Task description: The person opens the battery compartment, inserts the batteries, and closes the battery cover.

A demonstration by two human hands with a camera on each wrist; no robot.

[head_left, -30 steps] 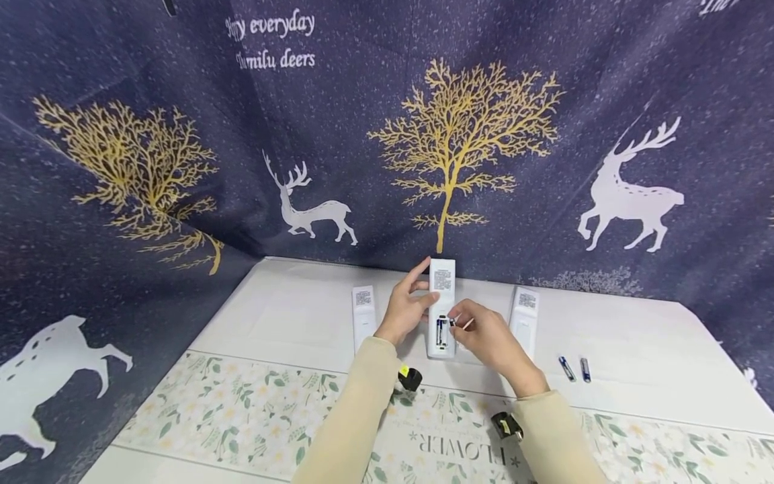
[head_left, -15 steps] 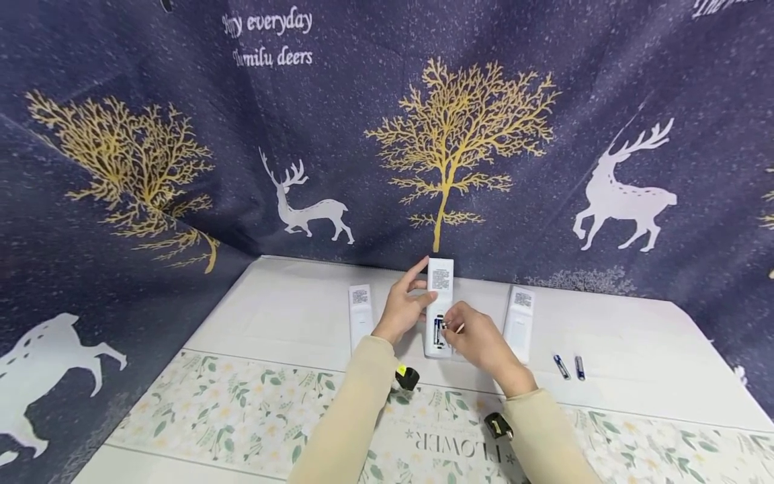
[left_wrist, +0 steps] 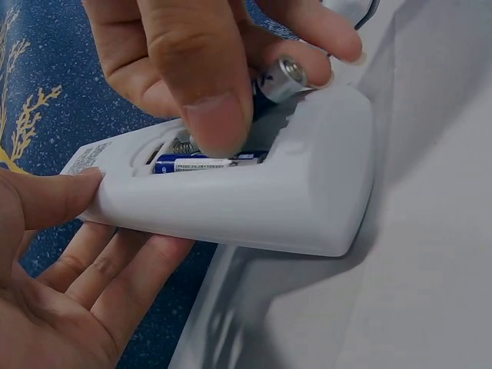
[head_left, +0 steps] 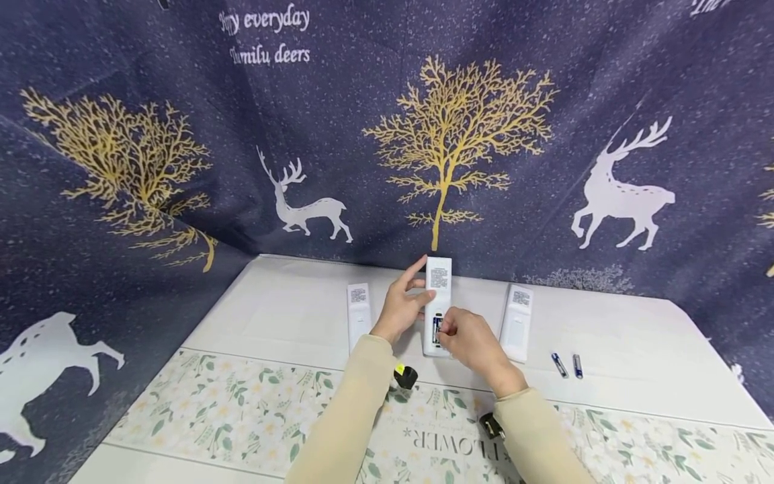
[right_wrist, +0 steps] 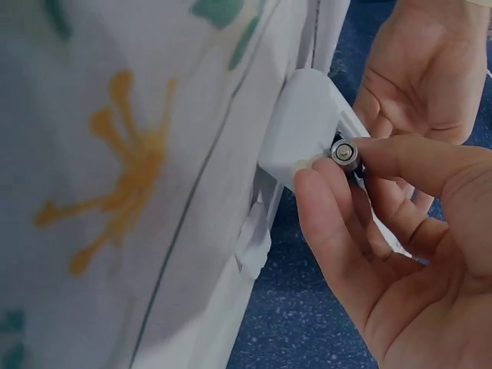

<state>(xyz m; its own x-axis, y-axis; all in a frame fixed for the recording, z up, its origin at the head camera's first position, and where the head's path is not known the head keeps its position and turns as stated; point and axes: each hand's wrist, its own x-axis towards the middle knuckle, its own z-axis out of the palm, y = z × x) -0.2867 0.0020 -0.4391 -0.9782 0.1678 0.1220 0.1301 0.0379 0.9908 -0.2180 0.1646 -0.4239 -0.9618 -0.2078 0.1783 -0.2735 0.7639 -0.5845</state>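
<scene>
A white remote control (head_left: 439,299) is held back side up by my left hand (head_left: 399,310), thumb on its near edge and fingers beneath. Its battery compartment is uncovered, and one blue battery (left_wrist: 204,164) lies inside beside a spring. Between thumb and fingers, my right hand (head_left: 473,339) pinches a second blue-and-silver battery (left_wrist: 280,83), tilted at the lower end of the compartment. In the right wrist view, the end of this pinched battery (right_wrist: 345,154) points toward the camera. The right fingers cover part of the compartment in the head view.
White remotes with closed backs lie on either side, a left remote (head_left: 359,312) and a right remote (head_left: 517,326). Two loose batteries (head_left: 559,365) rest on the white table (head_left: 629,336) at the right. A floral strip (head_left: 242,410) crosses the front; a dark curtain hangs behind.
My right hand has moved left and brought its battery from beside the remote to over the compartment. The left hand keeps its hold on the remote.
</scene>
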